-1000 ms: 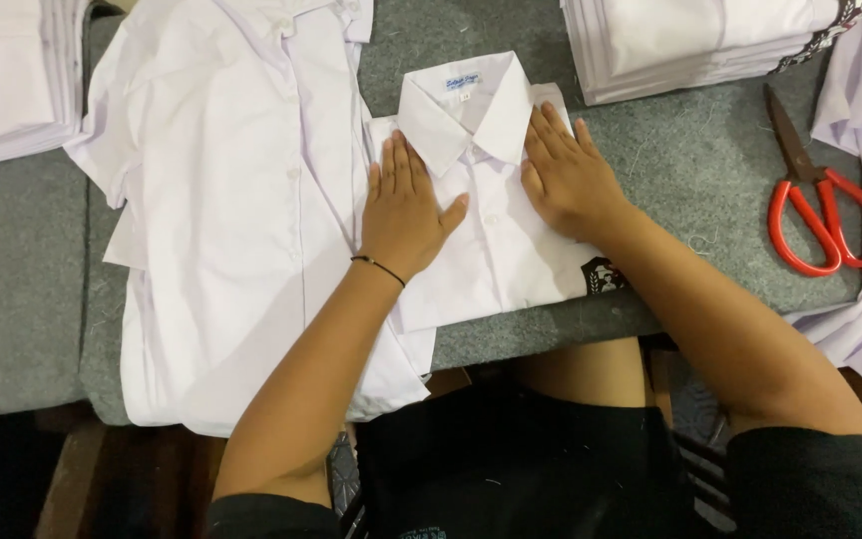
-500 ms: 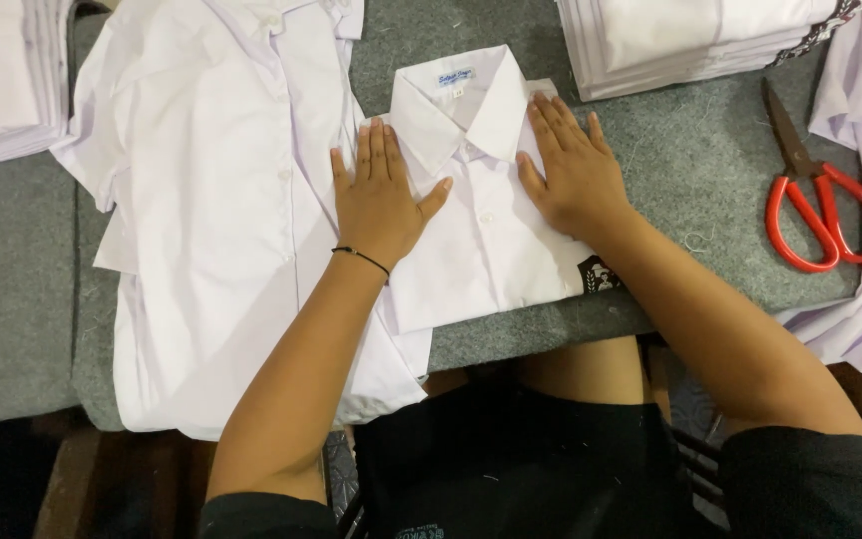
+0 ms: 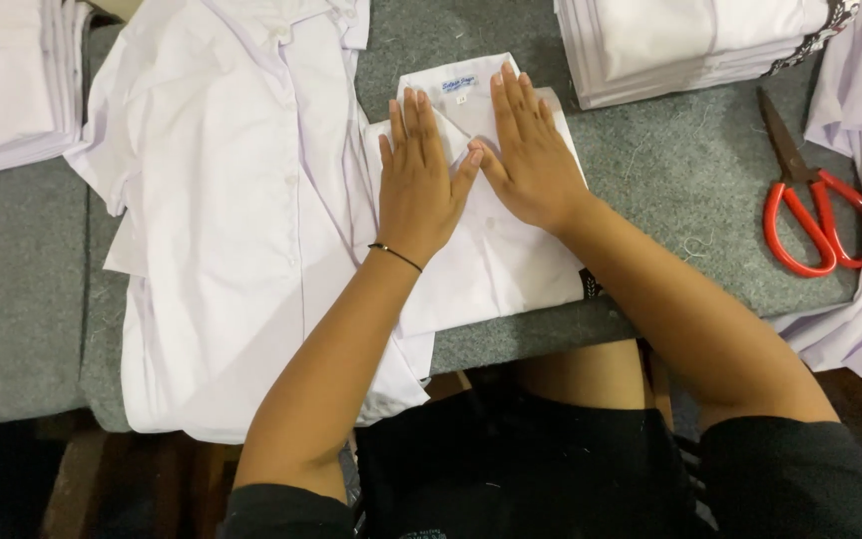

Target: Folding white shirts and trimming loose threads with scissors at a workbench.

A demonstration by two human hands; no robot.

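Both hands lie flat and open on a folded white shirt [image 3: 496, 269], fingers stretched out, gripping nothing. The left hand [image 3: 419, 180] and the right hand [image 3: 529, 160] sit side by side just under the collar, with their thumbs touching. The folded shirt rests on the grey surface [image 3: 670, 200], close to its near edge. Just left of it lies a pile of unfolded white shirts [image 3: 231, 200]. A neat stack of folded shirts [image 3: 690, 45] sits further back. Red scissors [image 3: 805, 215] lie to the right, well apart from the hands.
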